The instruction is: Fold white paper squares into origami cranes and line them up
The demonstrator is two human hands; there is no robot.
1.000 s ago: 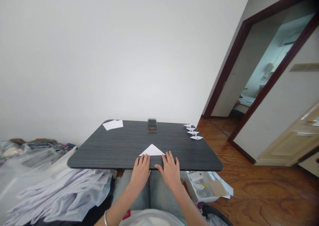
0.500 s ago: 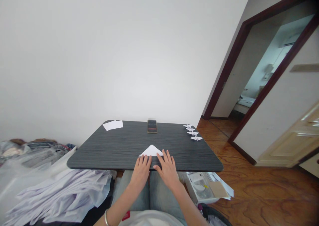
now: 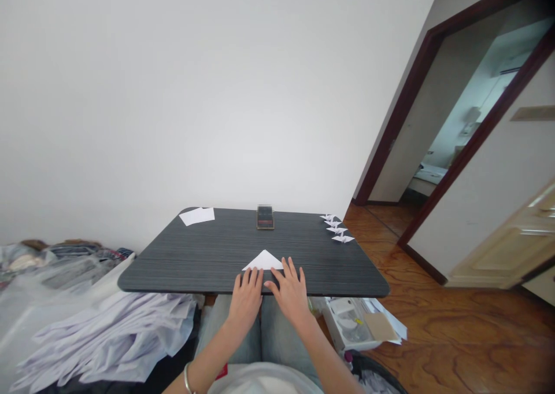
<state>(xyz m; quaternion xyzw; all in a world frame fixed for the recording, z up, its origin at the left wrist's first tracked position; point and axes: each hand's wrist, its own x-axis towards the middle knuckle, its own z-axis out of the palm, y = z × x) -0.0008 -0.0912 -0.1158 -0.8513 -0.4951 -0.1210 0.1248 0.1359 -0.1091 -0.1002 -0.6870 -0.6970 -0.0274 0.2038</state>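
A white paper folded into a triangle [image 3: 263, 261] lies near the front edge of the dark grey striped table [image 3: 182, 261], its lower edge hidden by my fingers. My left hand [image 3: 246, 298] rests on its lower left part, fingers flat and slightly spread. My right hand [image 3: 288, 293] lies on its lower right part with the fingers spread and the thumb pointing towards my left hand. Neither hand visibly grips the paper.
At the table's far side are a flat white paper sheet [image 3: 196, 216] and an upright phone [image 3: 265, 217]. Several white origami cranes [image 3: 336, 229] stand at the far right corner. Crumpled pale sheets [image 3: 108, 336] lie left of my lap; an open box [image 3: 353, 324] sits lower right.
My right hand has slid left, closer to my left hand, and sits further over the paper. The paper triangle stays in place, and the view has shifted slightly.
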